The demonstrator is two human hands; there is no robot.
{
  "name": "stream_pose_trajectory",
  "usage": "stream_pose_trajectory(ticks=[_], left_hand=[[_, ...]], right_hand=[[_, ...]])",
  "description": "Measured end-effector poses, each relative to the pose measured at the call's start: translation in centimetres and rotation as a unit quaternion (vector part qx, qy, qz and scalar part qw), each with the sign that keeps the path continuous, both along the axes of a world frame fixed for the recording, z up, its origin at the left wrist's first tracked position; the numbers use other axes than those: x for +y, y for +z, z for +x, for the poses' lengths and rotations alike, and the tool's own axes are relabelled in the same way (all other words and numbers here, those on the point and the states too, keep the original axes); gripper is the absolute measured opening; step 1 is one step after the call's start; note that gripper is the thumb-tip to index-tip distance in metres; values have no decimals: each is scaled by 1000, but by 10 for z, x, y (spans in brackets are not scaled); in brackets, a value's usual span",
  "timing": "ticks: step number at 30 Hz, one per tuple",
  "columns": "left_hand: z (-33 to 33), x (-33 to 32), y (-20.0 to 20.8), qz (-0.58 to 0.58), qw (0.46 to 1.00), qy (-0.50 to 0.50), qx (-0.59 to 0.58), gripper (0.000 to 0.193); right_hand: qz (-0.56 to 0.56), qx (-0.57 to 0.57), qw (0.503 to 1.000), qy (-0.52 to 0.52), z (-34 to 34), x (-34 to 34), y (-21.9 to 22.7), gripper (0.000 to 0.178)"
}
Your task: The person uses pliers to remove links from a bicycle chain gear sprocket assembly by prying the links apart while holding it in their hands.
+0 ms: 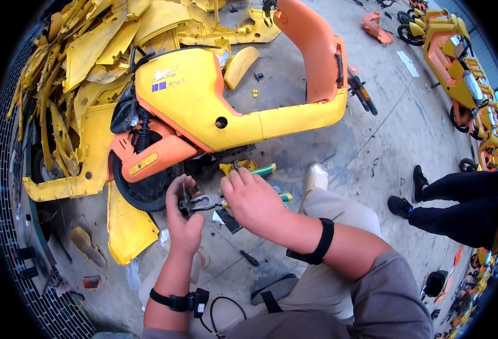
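Observation:
My right hand (253, 198) is closed around a pair of pliers (206, 202) whose yellow-and-green handles stick out past the fingers. The metal jaws point left, against a small dark metal part (185, 195). That part is pinched between the thumb and fingers of my left hand (182, 223); its exact kind is hard to make out. Just beyond both hands lies a yellow-and-orange scooter (198, 96), tipped over, its black rear wheel (139, 189) close to my left hand. A small yellow piece (237, 166) sits behind my right hand.
A screwdriver (249, 258) and a flat black piece (231, 223) lie on the concrete floor near my knees. Yellow body panels (99, 42) are heaped at the far left. At the right stands another person in dark trousers (458, 183), before a row of scooters (449, 53).

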State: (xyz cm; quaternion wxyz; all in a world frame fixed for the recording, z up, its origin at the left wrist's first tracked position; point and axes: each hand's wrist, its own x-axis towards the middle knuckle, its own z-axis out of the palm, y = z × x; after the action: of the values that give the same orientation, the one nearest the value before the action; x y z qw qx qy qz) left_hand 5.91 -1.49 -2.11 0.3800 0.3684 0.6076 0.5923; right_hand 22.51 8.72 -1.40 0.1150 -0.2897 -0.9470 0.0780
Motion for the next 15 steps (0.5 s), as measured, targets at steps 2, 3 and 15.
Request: stream_pose_trajectory(ticks=[2,3,15], left_hand=[[-3,0,-1,6,1000,-4,-3,78],[-3,2,-1,10,1000,-7,-5,79],[-49,27,13,82,864,196,-457,62]], right_hand=[[-6,10,1000,0,0,2,0,28],[-10,19,1000,0,0,3,0,28],[-706,532,423,-200,-10,94,22,49]])
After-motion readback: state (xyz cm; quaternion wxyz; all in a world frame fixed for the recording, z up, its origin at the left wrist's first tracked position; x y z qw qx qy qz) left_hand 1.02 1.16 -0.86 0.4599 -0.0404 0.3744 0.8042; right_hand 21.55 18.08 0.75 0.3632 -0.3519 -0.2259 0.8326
